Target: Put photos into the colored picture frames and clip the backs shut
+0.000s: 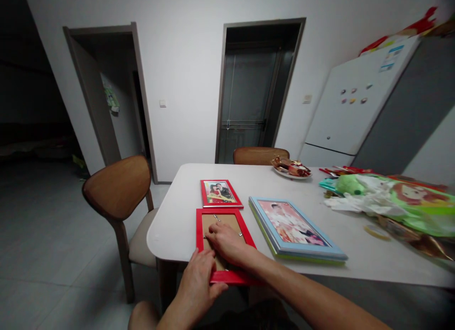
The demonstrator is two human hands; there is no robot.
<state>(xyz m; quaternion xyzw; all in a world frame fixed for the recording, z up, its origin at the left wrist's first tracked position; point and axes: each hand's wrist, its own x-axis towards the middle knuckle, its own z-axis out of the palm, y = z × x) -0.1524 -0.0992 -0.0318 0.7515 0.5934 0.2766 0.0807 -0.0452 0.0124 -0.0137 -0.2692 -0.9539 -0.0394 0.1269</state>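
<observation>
A red picture frame [246,228] lies face down at the table's near edge, its brown backing board [229,219] showing. Small metal clips sit around the board, one clip [241,234] near the right side. My left hand [199,279] grips the frame's lower left corner, fingers over the left side and thumb at the bottom edge. Bent over the board, my right hand [226,241] has its fingertips bunched near the left inner edge; what they press or pinch is hidden. Just beyond lies a second red frame [203,195] with a couple's photo facing up.
Right of my hands is a stack of frames, a light blue frame [302,219] on top. Farther right lie crumpled white and green plastic packaging [369,192] and a roll of tape [377,232]. A plate [293,176] of wrapped items stands at the back. Chairs [119,187] flank the white table [170,221].
</observation>
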